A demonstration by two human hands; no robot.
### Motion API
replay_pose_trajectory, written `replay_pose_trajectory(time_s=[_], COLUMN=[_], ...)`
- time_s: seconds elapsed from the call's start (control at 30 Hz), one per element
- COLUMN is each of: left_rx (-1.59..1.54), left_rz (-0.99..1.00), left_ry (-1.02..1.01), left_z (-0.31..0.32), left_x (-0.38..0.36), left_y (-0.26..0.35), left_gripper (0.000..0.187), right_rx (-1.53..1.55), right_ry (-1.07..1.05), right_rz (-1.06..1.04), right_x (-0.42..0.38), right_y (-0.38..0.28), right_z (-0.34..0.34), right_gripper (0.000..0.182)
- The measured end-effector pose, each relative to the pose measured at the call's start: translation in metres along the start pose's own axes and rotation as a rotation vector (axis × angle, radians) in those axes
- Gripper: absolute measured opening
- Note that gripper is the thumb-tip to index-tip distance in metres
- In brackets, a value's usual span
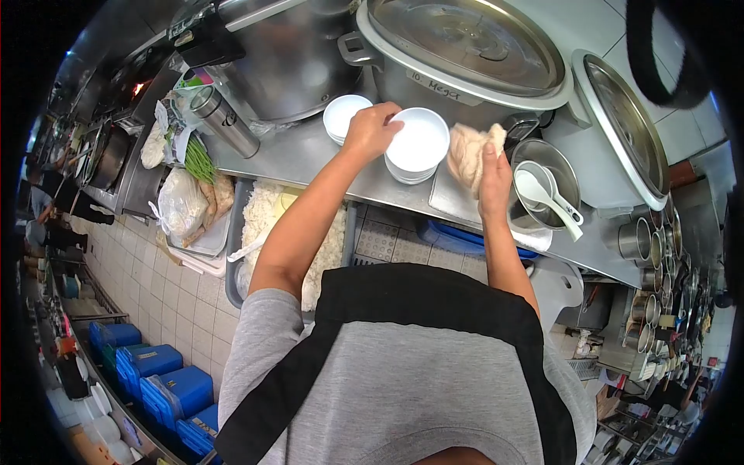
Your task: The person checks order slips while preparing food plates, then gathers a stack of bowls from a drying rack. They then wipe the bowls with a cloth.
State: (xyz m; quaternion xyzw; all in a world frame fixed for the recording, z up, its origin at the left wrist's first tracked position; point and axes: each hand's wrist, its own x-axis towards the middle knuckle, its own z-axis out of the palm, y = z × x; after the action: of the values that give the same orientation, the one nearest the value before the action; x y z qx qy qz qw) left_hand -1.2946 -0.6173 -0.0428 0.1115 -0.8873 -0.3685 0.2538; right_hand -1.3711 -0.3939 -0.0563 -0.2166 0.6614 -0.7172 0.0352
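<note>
My left hand (372, 135) grips the rim of a white bowl (419, 141), its fingers closed at the bowl's left edge. That bowl tops a stack on the steel counter (298, 155). Just left of my wrist stands a second stack of white bowls (343, 116). In my right hand (494, 180) is a crumpled beige cloth (468, 157), held to the right of the stack. A metal bowl (570, 167) beside that hand holds a white ladle (535, 190) and other white ware.
Large lidded pots (465, 85) line the back of the counter. At left are a steel flask (225, 122) and green stalks (199, 161). A grey tub (232, 271) of pale food sits below the counter edge. Blue bins (178, 389) stand at lower left; people (58, 190) are far left.
</note>
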Motion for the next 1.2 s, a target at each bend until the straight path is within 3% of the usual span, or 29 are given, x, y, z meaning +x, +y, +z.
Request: replay_pose_trajectory(time_s=[0.1, 0.2, 0.23, 0.33, 0.4, 0.47, 0.5, 0.63, 0.73, 0.83, 0.93, 1.03, 1.13, 1.2], left_rx=[-0.217, -0.371, -0.357, -0.234, -0.030, 0.033, 0.086, 0.273, 0.441, 0.473, 0.595, 0.445, 0.121, 0.173], left_rz=[0.019, 0.052, 0.052, -0.060, -0.080, -0.266, -0.325, -0.436, -0.329, -0.407, -0.271, -0.093, 0.077, 0.030], left_ry=[0.003, 0.128, 0.192, 0.361, 0.452, 0.435, 0.435, 0.395, 0.361, 0.307, 0.410, 0.411, 0.276, -0.014], left_z=[0.001, 0.002, -0.002, -0.027, -0.044, -0.054, -0.056, -0.055, -0.045, -0.043, -0.046, -0.050, -0.030, -0.015], left_x=[-0.017, -0.021, -0.019, -0.012, -0.005, -0.001, 0.001, 0.009, 0.012, 0.010, 0.006, 0.009, 0.013, 0.008], left_y=[0.031, 0.034, 0.030, 0.012, -0.024, -0.058, -0.076, -0.106, -0.113, -0.108, -0.087, -0.062, -0.053, -0.039], left_gripper=[0.021, 0.019, 0.020, 0.021, 0.021, 0.022, 0.023, 0.026, 0.025, 0.024, 0.024, 0.019, 0.020, 0.021], right_rx=[0.692, 0.912, 0.850, 0.752, 0.282, -0.190, -0.573, -1.198, -1.410, -1.330, -1.304, -1.280, -1.261, -1.228], right_ry=[-0.105, -0.187, -0.126, -0.251, -0.340, -0.403, -0.399, -0.637, -0.722, -0.723, -0.729, -0.718, -0.717, -0.688], right_rz=[0.225, 0.474, 0.562, 0.568, 0.319, 0.067, -0.273, -0.461, -0.461, -0.521, -0.549, -0.571, -0.592, -0.615], right_x=[-0.005, -0.006, -0.006, 0.003, 0.015, 0.025, 0.027, 0.015, -0.001, 0.001, 0.003, 0.006, 0.008, 0.009], right_y=[-0.016, -0.025, -0.026, -0.025, -0.020, -0.016, -0.017, 0.002, 0.003, 0.011, 0.006, 0.010, 0.016, 0.014], right_z=[0.030, 0.046, 0.052, 0.060, 0.065, 0.067, 0.069, 0.093, 0.096, 0.091, 0.090, 0.092, 0.092, 0.091], right_gripper=[0.049, 0.048, 0.046, 0.041, 0.039, 0.038, 0.046, 0.057, 0.060, 0.052, 0.044, 0.038, 0.038, 0.039])
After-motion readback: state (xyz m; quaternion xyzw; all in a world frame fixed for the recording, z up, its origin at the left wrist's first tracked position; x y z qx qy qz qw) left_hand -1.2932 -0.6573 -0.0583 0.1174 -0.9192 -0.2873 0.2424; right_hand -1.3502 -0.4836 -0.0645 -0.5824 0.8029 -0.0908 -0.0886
